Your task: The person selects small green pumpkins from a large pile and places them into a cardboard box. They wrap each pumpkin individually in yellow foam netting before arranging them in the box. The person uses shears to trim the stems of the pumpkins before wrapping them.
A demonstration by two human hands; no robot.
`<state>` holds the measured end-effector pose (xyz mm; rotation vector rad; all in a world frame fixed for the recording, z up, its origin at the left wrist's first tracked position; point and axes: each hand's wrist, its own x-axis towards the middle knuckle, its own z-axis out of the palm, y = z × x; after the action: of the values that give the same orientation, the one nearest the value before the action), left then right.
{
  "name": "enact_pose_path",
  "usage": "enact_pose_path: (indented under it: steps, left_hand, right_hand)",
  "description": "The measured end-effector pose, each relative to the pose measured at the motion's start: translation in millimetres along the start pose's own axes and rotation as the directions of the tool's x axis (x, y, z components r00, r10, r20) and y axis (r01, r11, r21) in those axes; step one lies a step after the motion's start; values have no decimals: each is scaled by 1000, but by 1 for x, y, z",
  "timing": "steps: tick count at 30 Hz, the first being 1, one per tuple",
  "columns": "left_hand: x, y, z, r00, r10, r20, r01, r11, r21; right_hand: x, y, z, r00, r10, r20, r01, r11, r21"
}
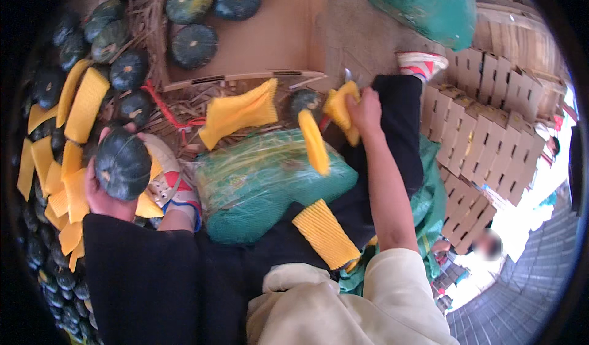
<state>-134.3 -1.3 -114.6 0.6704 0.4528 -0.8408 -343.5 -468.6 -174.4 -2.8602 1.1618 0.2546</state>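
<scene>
My left hand [108, 200] cups a dark green kabocha squash [123, 163] from below, above my left shoe [172, 181]. On the other side, my right hand [366, 112] pinches a yellow foam net sleeve [341, 108]. Just left of it, a second foam sleeve [314, 145] appears over the green wrapped bundle [276, 179]; whether it touches the bundle cannot be told. A flattened foam sleeve [241, 110] lies beyond the bundle. Another ribbed sleeve [326, 234] rests on my lap. Beside the held sleeve, a small dark squash [305, 102] is partly covered.
An open cardboard box [271, 37] ahead holds three squashes. Piled squashes [131, 69] and scattered foam sleeves [69, 179] spread along the left. Red twine [161, 103] lies on straw. A green sack [428, 9] stands at front right; stacked cartons [487, 138] and a person [487, 246] are to the right.
</scene>
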Motion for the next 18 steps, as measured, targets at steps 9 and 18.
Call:
enact_pose_path:
  steps: [9, 18]
  left_hand:
    - [0, -12, -6, 968, 20, -249, -46, 994, -97]
    - [19, -24, 38, 963, -141, -229, 50, 931, -362]
  right_hand:
    - [21, 65, 48, 904, 90, 418, -338, 750, 569]
    - [-12, 20, 36, 837, 269, 477, -288, 957, -33]
